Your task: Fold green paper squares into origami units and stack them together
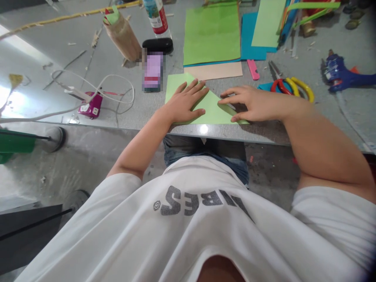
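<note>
A light green sheet of paper (213,107) lies at the table's front edge, its right side folded along a slant. My left hand (186,100) rests flat on it with fingers spread, palm down. At the slanted fold, my right hand (245,102) has its fingertips and thumb on the paper's edge, a narrow flap standing between them. Part of the sheet is hidden under my left hand. Just behind it is a strip of beige paper (217,71). Scissors (290,87) with red and yellow handles lie behind my right wrist.
Green paper (211,35) and blue paper (249,35) are stacked at the back. A pink cutter (253,69), a blue glue gun (343,72), a phone (152,70), a black case (158,45), a bottle (157,17), a brown holder (125,39) and a magenta charger (91,105) with white cable surround the sheet.
</note>
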`<state>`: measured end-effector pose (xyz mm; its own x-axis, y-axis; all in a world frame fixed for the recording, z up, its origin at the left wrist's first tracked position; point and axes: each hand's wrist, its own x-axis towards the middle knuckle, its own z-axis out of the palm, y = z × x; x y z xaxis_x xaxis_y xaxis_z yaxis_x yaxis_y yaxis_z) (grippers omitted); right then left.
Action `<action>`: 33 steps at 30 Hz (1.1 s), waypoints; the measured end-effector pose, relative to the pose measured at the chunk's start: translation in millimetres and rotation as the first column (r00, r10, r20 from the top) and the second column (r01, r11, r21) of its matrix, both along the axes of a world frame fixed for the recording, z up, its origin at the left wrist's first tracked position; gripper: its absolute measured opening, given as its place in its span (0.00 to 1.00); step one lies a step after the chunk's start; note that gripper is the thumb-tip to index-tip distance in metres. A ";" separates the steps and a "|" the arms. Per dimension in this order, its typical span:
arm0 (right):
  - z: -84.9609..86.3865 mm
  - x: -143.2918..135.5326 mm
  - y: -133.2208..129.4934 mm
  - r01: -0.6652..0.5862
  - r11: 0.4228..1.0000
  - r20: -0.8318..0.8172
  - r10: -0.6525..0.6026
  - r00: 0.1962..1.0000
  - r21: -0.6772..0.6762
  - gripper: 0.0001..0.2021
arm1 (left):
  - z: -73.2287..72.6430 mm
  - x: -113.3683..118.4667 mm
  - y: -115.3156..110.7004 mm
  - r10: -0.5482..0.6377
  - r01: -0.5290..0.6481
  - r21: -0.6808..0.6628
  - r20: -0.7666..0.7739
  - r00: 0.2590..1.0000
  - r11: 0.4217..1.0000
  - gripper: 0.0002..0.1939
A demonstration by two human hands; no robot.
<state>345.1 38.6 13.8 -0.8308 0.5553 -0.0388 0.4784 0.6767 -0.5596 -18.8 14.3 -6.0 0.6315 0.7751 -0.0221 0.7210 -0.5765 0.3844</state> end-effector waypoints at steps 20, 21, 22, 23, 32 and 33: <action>20.5 13.5 0.4 0.161 0.981 0.187 -0.139 0.972 -0.111 0.33 | -5.8 -8.5 6.1 0.012 -0.012 -0.010 0.014 1.000 1.000 0.59; 21.9 13.9 -0.5 0.161 0.980 0.186 -0.137 0.973 -0.121 0.33 | -6.5 -9.4 7.2 0.013 -0.013 -0.015 0.018 1.000 1.000 0.59; 23.5 14.1 -1.4 0.163 0.978 0.187 -0.137 0.973 -0.130 0.32 | -7.0 -10.4 8.3 0.012 -0.011 -0.020 0.025 1.000 1.000 0.59; 24.9 14.0 -2.3 0.169 0.976 0.192 -0.141 0.971 -0.137 0.32 | -7.4 -11.5 9.2 0.008 -0.007 -0.023 0.034 0.999 1.000 0.59; 26.9 14.1 -4.1 0.199 0.970 0.219 -0.166 0.962 -0.140 0.30 | -4.7 -15.0 10.2 0.012 -0.011 -0.040 0.035 0.999 0.999 0.60; 26.1 14.5 -3.8 0.209 0.968 0.240 -0.172 0.955 -0.138 0.30 | -4.3 -15.2 10.4 0.011 -0.009 -0.043 0.036 0.999 0.999 0.60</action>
<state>359.6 34.7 39.9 -0.6699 0.6731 -0.3133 0.7151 0.4713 -0.5163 -33.9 24.8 -10.3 0.6249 0.7800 -0.0331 0.7118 -0.5518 0.4346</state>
